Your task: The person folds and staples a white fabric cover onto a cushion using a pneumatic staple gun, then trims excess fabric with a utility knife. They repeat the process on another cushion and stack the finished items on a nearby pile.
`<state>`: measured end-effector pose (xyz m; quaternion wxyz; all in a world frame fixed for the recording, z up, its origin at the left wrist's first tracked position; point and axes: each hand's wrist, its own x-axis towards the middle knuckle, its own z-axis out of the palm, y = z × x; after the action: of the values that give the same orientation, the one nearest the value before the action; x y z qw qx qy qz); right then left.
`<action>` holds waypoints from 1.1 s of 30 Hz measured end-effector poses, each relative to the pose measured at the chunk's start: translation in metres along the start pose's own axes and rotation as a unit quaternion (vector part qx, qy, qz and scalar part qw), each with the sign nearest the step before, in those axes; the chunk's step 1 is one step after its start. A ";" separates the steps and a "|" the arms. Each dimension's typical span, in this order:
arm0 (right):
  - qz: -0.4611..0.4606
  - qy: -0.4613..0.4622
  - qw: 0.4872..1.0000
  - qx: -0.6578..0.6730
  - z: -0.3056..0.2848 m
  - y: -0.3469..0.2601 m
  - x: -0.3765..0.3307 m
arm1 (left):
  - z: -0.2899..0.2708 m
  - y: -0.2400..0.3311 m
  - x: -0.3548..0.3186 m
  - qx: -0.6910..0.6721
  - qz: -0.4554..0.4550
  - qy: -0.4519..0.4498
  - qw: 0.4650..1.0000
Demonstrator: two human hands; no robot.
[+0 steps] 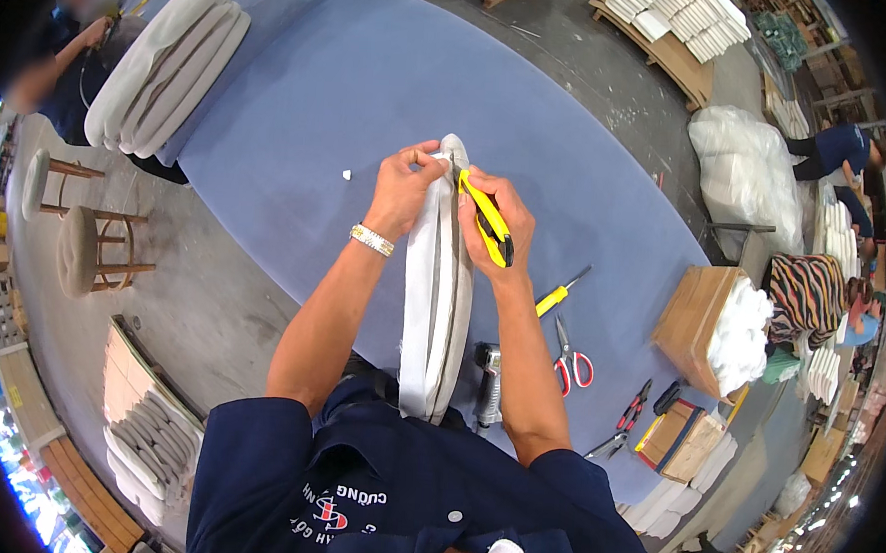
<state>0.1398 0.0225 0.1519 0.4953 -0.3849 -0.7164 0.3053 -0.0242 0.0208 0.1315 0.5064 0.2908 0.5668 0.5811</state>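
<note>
A long, narrow grey-and-white cushion stands on its edge between my forearms, running from my body toward the middle of the blue table. At its far end my left hand is closed, pinching the white fabric strip along its side. My right hand is wrapped round a yellow and black utility knife. The knife's front end is close against the cushion's far tip; its blade is too small to make out.
On the blue table to the right lie a yellow screwdriver, red-handled scissors, pliers and a staple gun. Stacked grey cushions stand far left near another person. A wooden box holds white stuffing.
</note>
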 end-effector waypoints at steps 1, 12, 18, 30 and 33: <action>0.004 0.003 1.000 0.003 -0.001 -0.001 -0.002 | -0.001 0.000 0.000 -0.002 -0.002 -0.003 1.000; 0.020 0.008 1.000 0.021 -0.016 -0.016 -0.023 | -0.002 0.010 -0.003 -0.070 0.010 -0.046 0.996; 0.045 0.016 0.998 0.033 -0.024 -0.027 -0.046 | -0.002 0.032 -0.017 0.049 0.081 -0.056 0.994; 0.021 0.040 0.999 0.011 -0.048 -0.051 -0.114 | 0.008 0.079 -0.056 0.065 0.170 -0.126 0.975; 0.019 0.038 0.999 0.022 -0.056 -0.060 -0.132 | 0.025 0.096 -0.071 0.047 0.140 -0.148 0.978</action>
<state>0.2061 -0.1180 0.1561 0.5248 -0.3986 -0.6830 0.3151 -0.0032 -0.0204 0.2442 0.4845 0.4735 0.4657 0.5694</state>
